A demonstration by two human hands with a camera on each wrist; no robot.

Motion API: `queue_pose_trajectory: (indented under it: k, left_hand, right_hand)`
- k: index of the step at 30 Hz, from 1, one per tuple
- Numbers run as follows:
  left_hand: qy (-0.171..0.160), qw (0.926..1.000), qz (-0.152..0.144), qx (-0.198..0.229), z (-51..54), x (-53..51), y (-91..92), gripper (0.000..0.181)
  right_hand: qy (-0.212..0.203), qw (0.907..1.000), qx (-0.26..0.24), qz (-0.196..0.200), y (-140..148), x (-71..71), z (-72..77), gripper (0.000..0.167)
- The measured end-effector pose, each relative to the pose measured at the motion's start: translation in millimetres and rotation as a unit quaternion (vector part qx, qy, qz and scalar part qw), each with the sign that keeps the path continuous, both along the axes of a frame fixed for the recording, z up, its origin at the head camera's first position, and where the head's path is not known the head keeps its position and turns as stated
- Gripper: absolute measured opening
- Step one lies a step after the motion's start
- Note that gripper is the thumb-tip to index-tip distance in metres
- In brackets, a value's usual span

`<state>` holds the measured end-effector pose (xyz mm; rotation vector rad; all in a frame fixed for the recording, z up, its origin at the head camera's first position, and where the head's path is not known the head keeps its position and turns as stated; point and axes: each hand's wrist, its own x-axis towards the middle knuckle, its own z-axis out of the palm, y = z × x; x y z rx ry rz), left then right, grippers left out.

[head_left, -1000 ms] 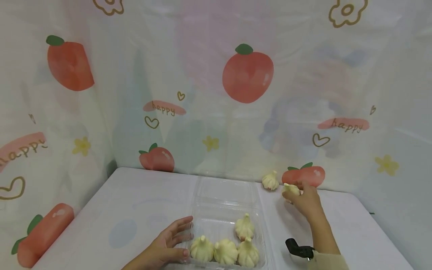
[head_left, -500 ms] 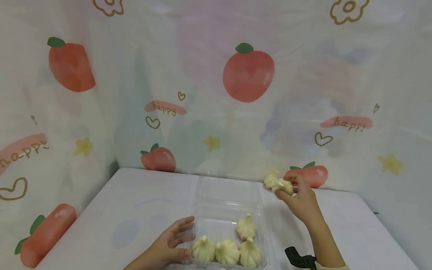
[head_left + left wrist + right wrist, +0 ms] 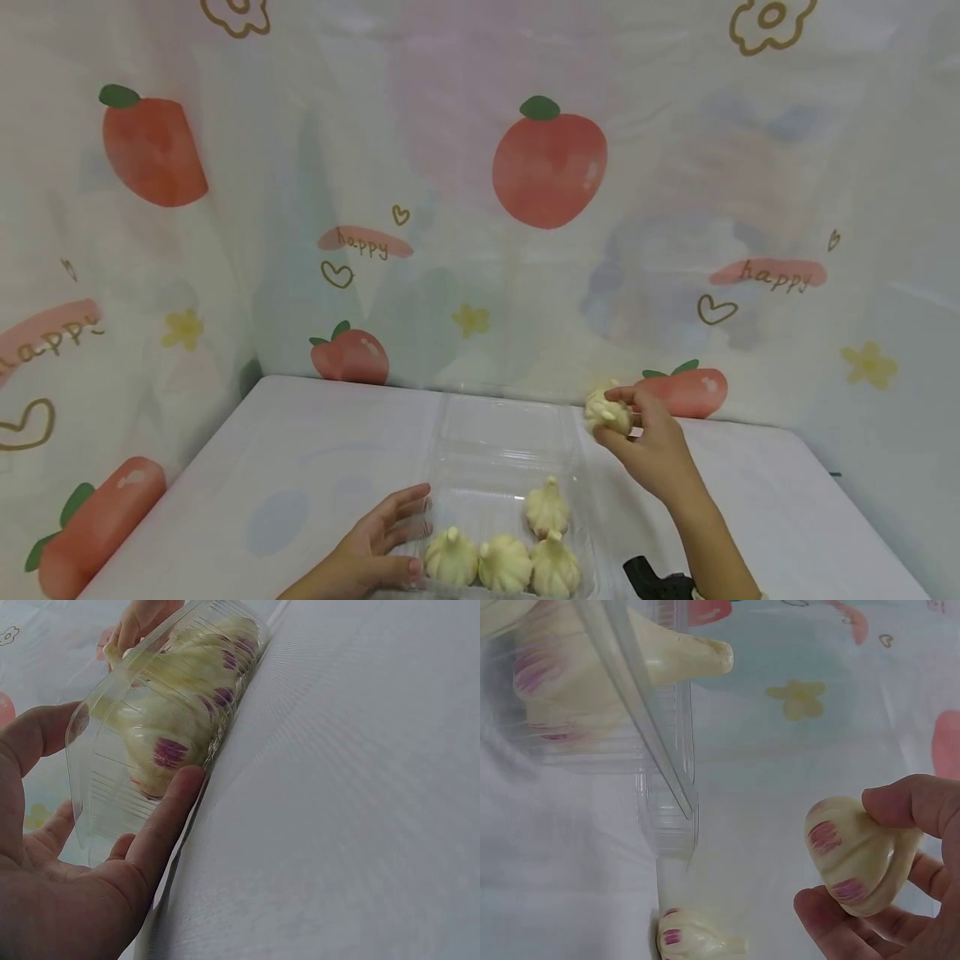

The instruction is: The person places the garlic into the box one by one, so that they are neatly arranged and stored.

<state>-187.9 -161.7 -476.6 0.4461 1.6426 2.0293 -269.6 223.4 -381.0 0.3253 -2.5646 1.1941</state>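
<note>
My right hand pinches a garlic bulb between thumb and fingers, raised above the table at the back right. In the head view this held bulb largely hides another garlic bulb standing behind it on the table. A clear plastic clamshell box lies with its lid folded back. Inside, three garlic bulbs stand in a front row, and one more garlic bulb is behind the row's right end. My left hand rests against the box's left side, fingers spread and fairly straight, touching the wall.
The box's transparent lid reaches back toward the printed backdrop at the table's rear edge. A black curved piece sits at my right wrist. White cloth covers the table.
My right hand has lifted the garlic bulb and carried it leftward, in front of the other bulb at the back. My left hand and the box have stayed in place.
</note>
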Motion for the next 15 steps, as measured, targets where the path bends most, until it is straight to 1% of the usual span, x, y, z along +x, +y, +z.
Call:
queue_pose_trajectory:
  k: [7,15]
  left_hand:
    - [-0.001,1.0,0.001,-0.001,1.8,1.2,0.4,0.078]
    - [0.0,1.0,0.001,0.0,1.6,0.7,0.4,0.078]
  right_hand:
    - [0.009,0.9997,-0.004,0.024,-8,2.7,2.5,0.044]
    - [0.003,0.9989,-0.016,0.044,-18,8.5,7.6,0.044]
